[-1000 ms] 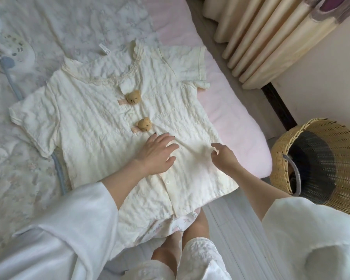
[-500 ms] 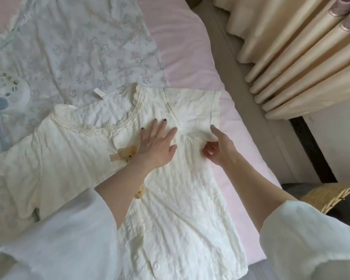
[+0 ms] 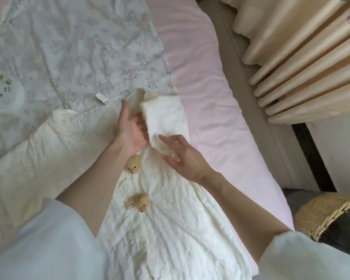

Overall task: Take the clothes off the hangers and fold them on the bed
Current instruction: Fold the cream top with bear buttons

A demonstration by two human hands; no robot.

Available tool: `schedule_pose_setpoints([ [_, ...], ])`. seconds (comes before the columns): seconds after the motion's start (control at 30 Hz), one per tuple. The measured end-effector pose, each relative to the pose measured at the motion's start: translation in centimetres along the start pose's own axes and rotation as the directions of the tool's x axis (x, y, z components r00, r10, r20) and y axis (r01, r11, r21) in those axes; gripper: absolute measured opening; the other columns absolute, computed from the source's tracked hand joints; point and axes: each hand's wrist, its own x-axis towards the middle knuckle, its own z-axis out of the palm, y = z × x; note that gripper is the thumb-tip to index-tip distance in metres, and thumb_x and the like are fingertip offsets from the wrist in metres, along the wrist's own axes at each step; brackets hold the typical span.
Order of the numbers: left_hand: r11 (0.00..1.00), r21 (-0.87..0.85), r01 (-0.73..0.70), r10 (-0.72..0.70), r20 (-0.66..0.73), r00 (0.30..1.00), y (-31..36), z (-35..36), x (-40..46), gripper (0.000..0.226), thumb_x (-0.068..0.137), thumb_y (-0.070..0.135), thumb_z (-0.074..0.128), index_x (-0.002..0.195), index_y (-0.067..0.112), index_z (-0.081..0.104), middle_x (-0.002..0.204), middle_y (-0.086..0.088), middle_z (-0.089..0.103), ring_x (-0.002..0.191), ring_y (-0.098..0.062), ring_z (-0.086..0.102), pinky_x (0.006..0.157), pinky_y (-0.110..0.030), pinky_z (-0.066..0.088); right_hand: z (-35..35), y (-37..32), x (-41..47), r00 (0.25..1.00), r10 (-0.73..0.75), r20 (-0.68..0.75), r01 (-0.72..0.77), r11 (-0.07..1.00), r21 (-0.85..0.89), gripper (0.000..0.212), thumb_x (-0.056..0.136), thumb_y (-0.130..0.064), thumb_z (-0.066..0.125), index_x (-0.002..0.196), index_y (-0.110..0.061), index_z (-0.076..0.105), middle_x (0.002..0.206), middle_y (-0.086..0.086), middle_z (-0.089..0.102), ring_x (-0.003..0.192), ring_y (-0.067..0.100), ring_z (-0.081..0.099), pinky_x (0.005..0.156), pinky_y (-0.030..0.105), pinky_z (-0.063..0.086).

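Head view looks down on a cream shirt (image 3: 170, 229) spread front-up on the bed (image 3: 210, 98), its hem toward the person and its collar away. Its right sleeve (image 3: 164, 120) is folded inward over the chest, forming a straight edge along the shirt's right side next to the bare pink sheet. The left hand (image 3: 131, 132) is turned palm-up at the inner edge of that folded sleeve, fingers slipped under the cloth near the collar; they are partly hidden by the fabric, so I cannot tell whether they pinch it or only lift it. The right hand (image 3: 180, 156) is just beside the left, over the lower end of the folded part, fingers spread and loose, gripping nothing; whether the fingertips touch the cloth is unclear. Two small bear charms sit on the shirt's front placket: the upper bear (image 3: 133, 164) just below the left wrist, the lower bear (image 3: 138, 203) nearer the hem. The left sleeve (image 3: 18, 162) lies flat and unfolded, out toward the left edge of the frame. Beyond the collar, a floral quilt (image 3: 79, 47) covers the far part of the bed, and a white tag (image 3: 102, 98) lies on it near the neckline. Both forearms come out of loose white sleeves. Right of the bed hang beige curtains (image 3: 301, 57), and a wicker basket (image 3: 321, 211) with a dark inside stands on the floor at the lower right.
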Motion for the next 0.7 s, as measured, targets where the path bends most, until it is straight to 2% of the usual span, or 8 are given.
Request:
schedule_pose_setpoints([
  [0.1, 0.981, 0.195, -0.010, 0.009, 0.005, 1.000, 1.3, -0.8, 0.2, 0.066, 0.084, 0.071, 0.040, 0.113, 0.015, 0.061, 0.112, -0.006, 0.067, 0.103, -0.024, 0.063, 0.087, -0.043, 0.050, 1.5, 0.2, -0.5, 0.999, 0.012, 0.053, -0.008, 0.997, -0.073, 0.065, 0.091, -0.025, 0.057, 0.148, -0.020, 0.026, 0.139, 0.001, 0.041, 0.119, 0.017, 0.043, 0.098, 0.032, 0.041],
  [0.23, 0.812, 0.558, -0.171, 0.243, -0.057, 0.968, 1.4, 0.5, 0.9, 0.003, 0.089, 0.021, 0.063, 0.089, 0.018, 0.062, 0.089, -0.002, 0.066, 0.088, -0.020, 0.063, 0.073, -0.032, 0.049, 2.8, 1.1, -1.7, 0.997, -0.020, -0.075, -0.004, 0.950, -0.313, 0.067, 0.080, -0.022, 0.068, 0.140, -0.010, 0.042, 0.129, 0.011, 0.051, 0.112, 0.031, 0.052, 0.089, 0.043, 0.046],
  [0.3, 0.729, 0.626, -0.277, 0.393, -0.052, 0.918, 1.1, 1.2, 1.2, 0.012, 0.091, 0.015, 0.058, 0.081, 0.019, 0.054, 0.078, 0.006, 0.054, 0.077, -0.013, 0.052, 0.066, -0.027, 0.041, 3.4, 1.3, -2.1, 0.995, -0.037, -0.093, -0.004, 0.913, -0.409, 0.067, 0.073, -0.028, 0.074, 0.134, -0.014, 0.049, 0.124, 0.010, 0.054, 0.104, 0.031, 0.055, 0.081, 0.043, 0.049],
  [0.37, 0.674, 0.623, -0.397, 0.528, -0.030, 0.849, 1.2, 1.8, 0.6, 0.006, 0.095, 0.015, 0.051, 0.100, 0.013, 0.054, 0.092, 0.009, 0.051, 0.086, -0.008, 0.048, 0.076, -0.022, 0.037, 4.1, 1.4, -2.4, 0.989, -0.092, -0.112, 0.030, 0.888, -0.459, 0.061, 0.068, -0.023, 0.077, 0.125, -0.018, 0.056, 0.118, 0.009, 0.057, 0.095, 0.030, 0.058, 0.072, 0.038, 0.051],
  [0.4, 0.618, 0.658, -0.430, 0.598, -0.039, 0.800, 1.2, 1.7, 0.3, 0.019, 0.097, 0.016, 0.048, 0.114, 0.008, 0.051, 0.102, 0.007, 0.049, 0.095, -0.008, 0.047, 0.081, -0.018, 0.034, 4.5, 1.5, -2.5, 0.988, -0.103, -0.119, 0.039, 0.892, -0.451, 0.059, 0.067, -0.015, 0.077, 0.122, -0.018, 0.057, 0.114, 0.008, 0.058, 0.091, 0.029, 0.059, 0.068, 0.035, 0.052],
  [0.5, 0.480, 0.776, -0.408, 0.724, -0.088, 0.684, 0.9, -0.3, 0.8, 0.027, 0.099, 0.016, 0.043, 0.118, -0.003, 0.046, 0.109, -0.013, 0.055, 0.106, -0.026, 0.052, 0.082, -0.027, 0.037, 5.7, 1.5, -3.2, 0.987, -0.085, -0.139, 0.022, 0.915, -0.403, 0.065, 0.062, 0.002, 0.075, 0.122, -0.016, 0.057, 0.100, 0.007, 0.059, 0.079, 0.026, 0.060, 0.057, 0.028, 0.053],
  [0.6, 0.508, 0.834, -0.217, 0.626, -0.184, 0.758, 0.3, -2.6, 1.5, 0.021, 0.099, 0.022, 0.043, 0.101, 0.001, 0.046, 0.090, -0.009, 0.050, 0.085, -0.026, 0.050, 0.076, -0.036, 0.038, 6.5, 1.2, -4.0, 0.984, -0.062, -0.167, -0.019, 0.897, -0.441, 0.072, 0.064, -0.003, 0.076, 0.128, -0.018, 0.048, 0.087, 0.005, 0.057, 0.071, 0.023, 0.058, 0.060, 0.030, 0.053],
  [0.7, 0.665, 0.726, -0.177, 0.476, -0.229, 0.849, 0.1, -3.5, 1.3, 0.028, 0.092, 0.027, 0.055, 0.074, 0.015, 0.037, 0.075, 0.000, 0.041, 0.072, -0.021, 0.045, 0.063, -0.033, 0.040, 6.8, 0.9, -4.1, 0.981, -0.032, -0.194, -0.067, 0.872, -0.484, 0.070, 0.072, -0.014, 0.073, 0.136, -0.019, 0.044, 0.082, 0.004, 0.055, 0.068, 0.022, 0.057, 0.058, 0.031, 0.049],
])
